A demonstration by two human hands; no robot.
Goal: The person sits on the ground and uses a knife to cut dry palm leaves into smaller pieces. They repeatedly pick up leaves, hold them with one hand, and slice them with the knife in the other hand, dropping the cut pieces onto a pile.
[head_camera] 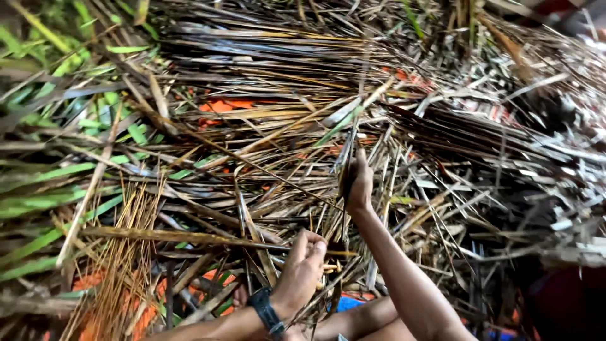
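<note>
My right hand (pixel 358 183) pinches the upper part of a long dry leaf strip (pixel 348 158) running near upright away from me, while my left hand (pixel 303 265), closer in, closes round its lower end.

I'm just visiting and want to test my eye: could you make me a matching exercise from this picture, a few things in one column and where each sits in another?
Things:
1. left hand
2. right hand
3. green leaves
4. dark wristband

Places or states:
A. along the left edge of the pile
B. lower, closed around thin strips
C. on the left wrist
D. stretched farther out, holding a dark strip upright

Pairs: 1-B, 2-D, 3-A, 4-C
</note>
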